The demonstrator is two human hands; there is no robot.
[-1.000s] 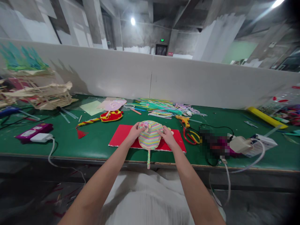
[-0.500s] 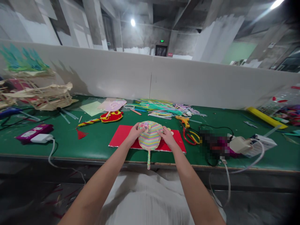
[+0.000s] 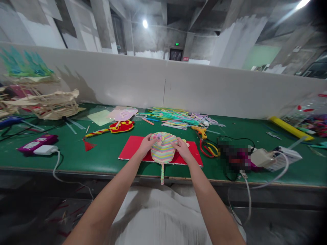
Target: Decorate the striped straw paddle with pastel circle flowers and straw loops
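A round hand fan (image 3: 164, 152) with pastel stripes is held up over a red board (image 3: 131, 147), its twisted handle pointing down past the table edge. My left hand (image 3: 146, 144) grips the fan's left rim, close to small flower-like decorations (image 3: 159, 137) on its upper left. On the opposite rim, my right hand (image 3: 181, 147) is closed with the thumb on the striped face. Small pale round pieces (image 3: 187, 144) show on the board just beyond my right fingers. The fingers behind the fan are hidden.
Pliers (image 3: 208, 149) and an orange-yellow glue gun (image 3: 200, 131) lie right of the board. Pipe cleaners (image 3: 178, 117) spread along the back. A red-yellow fan (image 3: 122, 127) lies to the left, beyond a purple power strip (image 3: 38, 144). Cables hang over the front edge.
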